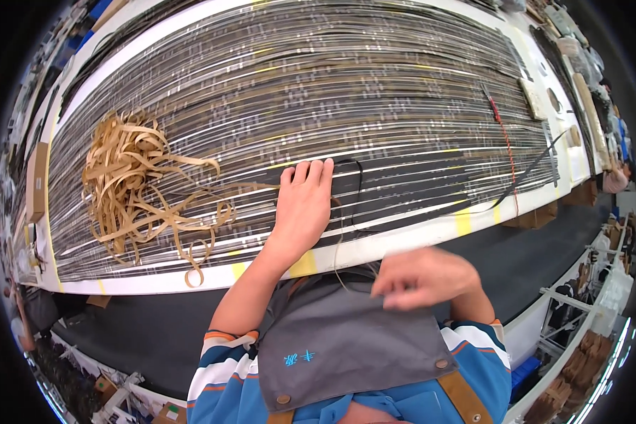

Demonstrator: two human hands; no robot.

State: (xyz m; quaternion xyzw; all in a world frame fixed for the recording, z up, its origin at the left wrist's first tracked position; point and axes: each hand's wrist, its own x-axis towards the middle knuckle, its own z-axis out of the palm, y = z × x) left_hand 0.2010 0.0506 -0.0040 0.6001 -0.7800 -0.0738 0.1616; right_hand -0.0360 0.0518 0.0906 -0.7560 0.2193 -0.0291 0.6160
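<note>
My left hand lies palm down near the table's front edge, its fingers stretched out over dark strips laid side by side. A tan strap runs from the left up to its fingers. Just right of that hand a thin black strap curls over the strips. A thin cord hangs over the front edge below it. My right hand is off the table, in front of my grey apron. Motion smears its fingers, and whether it holds anything cannot be made out.
A tangled heap of tan straps sits on the table's left part. A red cord crosses the strips on the right, near a pale block. A cardboard box stands at the left edge. Shelving is at the lower right.
</note>
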